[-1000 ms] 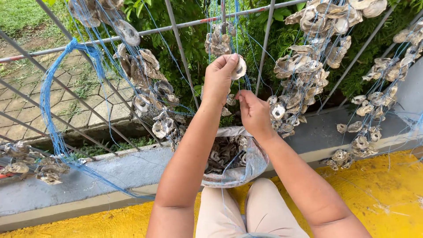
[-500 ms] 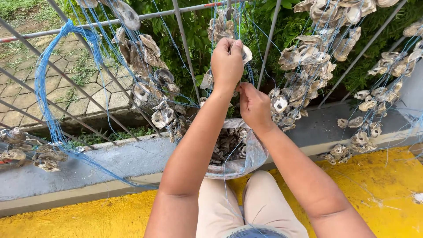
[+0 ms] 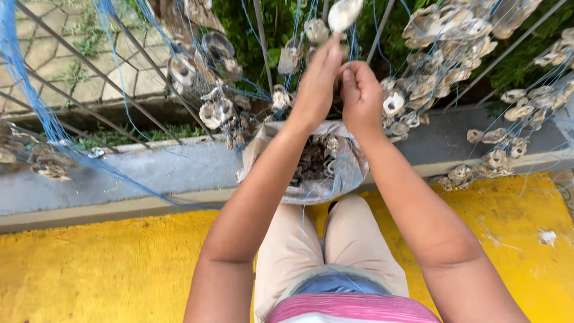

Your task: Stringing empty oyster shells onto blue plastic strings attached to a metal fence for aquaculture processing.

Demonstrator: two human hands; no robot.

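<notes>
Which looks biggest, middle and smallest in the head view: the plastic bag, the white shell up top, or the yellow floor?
1. yellow floor
2. plastic bag
3. white shell

Yellow floor (image 3: 89,269); grey concrete kerb (image 3: 149,170); metal railing (image 3: 89,101); paved ground (image 3: 54,54); green foliage (image 3: 251,36)

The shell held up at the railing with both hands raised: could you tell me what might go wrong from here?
1. The pale shell sits only at the fingertips of the left hand; it could slip and fall outside the plastic bag below.
2. The right hand pinches a thin blue line among many hanging lines; it may tangle.
3. Rough shell clusters hang close to both bare forearms and could scrape them.
</notes>
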